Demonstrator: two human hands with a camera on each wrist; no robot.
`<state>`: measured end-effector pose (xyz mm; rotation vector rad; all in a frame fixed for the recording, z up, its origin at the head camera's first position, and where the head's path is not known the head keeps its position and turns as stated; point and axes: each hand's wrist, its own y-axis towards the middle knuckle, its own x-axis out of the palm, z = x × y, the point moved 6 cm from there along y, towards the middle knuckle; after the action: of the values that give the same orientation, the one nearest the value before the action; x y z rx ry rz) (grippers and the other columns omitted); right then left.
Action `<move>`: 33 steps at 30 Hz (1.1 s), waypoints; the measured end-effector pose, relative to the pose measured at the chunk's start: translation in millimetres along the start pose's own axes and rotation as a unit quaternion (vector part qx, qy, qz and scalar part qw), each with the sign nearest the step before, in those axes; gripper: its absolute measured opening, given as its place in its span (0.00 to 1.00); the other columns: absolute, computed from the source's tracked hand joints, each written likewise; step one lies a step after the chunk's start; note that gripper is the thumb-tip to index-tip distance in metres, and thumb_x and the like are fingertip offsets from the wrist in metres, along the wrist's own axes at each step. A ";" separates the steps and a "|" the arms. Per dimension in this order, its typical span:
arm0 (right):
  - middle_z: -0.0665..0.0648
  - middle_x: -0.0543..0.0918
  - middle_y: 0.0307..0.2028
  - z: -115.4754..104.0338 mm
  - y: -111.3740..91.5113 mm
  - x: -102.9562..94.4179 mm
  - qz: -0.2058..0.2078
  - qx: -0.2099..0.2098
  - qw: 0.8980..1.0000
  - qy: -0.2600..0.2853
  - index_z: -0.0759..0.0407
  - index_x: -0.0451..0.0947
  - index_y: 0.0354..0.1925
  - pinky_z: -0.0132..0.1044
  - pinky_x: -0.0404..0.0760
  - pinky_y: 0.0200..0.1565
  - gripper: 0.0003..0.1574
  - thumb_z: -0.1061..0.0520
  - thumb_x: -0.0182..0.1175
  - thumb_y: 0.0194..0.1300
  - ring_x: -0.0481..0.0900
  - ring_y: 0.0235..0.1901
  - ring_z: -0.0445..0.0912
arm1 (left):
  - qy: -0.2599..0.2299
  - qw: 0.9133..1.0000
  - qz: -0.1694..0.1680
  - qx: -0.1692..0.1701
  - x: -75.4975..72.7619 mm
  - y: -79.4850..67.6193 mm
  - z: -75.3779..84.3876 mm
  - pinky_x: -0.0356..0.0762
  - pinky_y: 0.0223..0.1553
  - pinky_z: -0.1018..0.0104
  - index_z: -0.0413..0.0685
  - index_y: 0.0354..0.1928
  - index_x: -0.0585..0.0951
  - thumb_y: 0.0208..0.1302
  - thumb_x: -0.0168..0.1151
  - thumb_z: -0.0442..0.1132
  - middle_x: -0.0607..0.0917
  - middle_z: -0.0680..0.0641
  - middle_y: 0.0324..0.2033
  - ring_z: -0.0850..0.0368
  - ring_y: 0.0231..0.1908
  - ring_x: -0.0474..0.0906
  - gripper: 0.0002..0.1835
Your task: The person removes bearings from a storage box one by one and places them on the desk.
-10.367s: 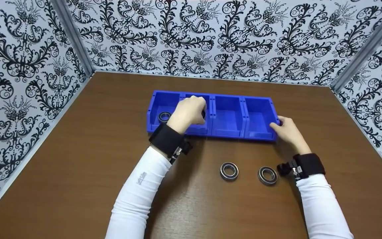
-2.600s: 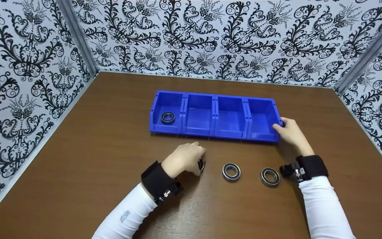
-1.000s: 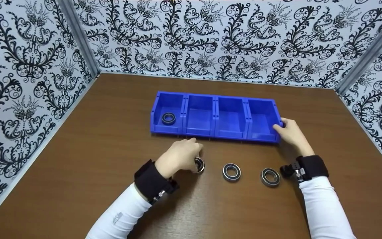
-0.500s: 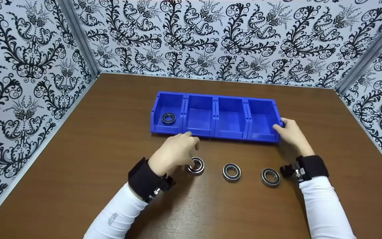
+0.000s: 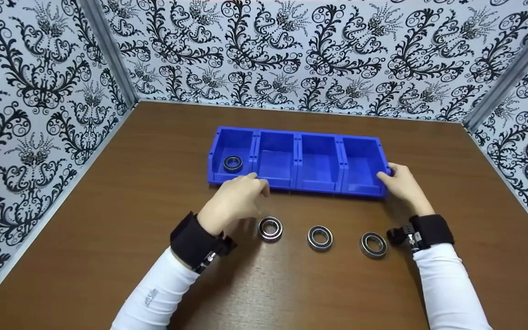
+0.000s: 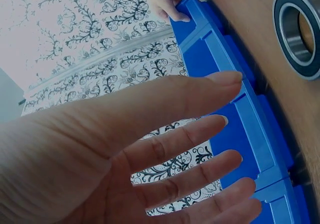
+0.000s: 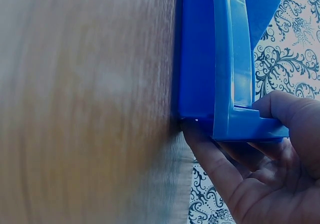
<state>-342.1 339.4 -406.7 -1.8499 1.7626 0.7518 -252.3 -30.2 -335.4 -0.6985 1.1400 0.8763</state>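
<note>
My left hand (image 5: 233,200) hovers just left of a ball bearing (image 5: 270,229) on the table, fingers spread and relaxed with nothing held, as the left wrist view also shows. Two more bearings lie in a row to its right, a middle bearing (image 5: 320,238) and a right bearing (image 5: 373,244). Another bearing (image 5: 233,163) sits in the leftmost compartment of a blue bin row (image 5: 319,189). At the bin row's right end my right hand (image 5: 404,185) grips its side wall, the thumb (image 7: 280,106) over the edge and the other fingers (image 7: 212,159) against the outside.
The bins stand on a brown wooden table (image 5: 122,220) toward its back. Patterned wall panels (image 5: 273,55) enclose it behind and on both sides. Black straps with small cameras circle both wrists, such as the left strap (image 5: 194,243).
Earlier my left hand reached into the second compartment, then held a bearing on the table left of the others. It has since let go and drawn up and left. The right hand keeps its grip.
</note>
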 end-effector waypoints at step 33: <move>0.78 0.81 0.54 -0.1 -0.8 1.2 -0.007 0.019 1.000 0.003 0.80 0.68 0.66 0.19 0.78 0.36 0.30 0.60 0.49 0.75 0.79 0.34 0.32 | -0.009 0.992 0.123 -0.004 -28.2 26.9 -38.3 0.85 0.48 0.46 0.46 0.48 0.84 0.56 0.75 0.38 0.85 0.42 0.46 0.42 0.48 0.85 0.17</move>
<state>-341.2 338.6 -407.5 -1.8396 1.7543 0.7022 -298.3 -55.5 -320.1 -0.5631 1.2227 1.0934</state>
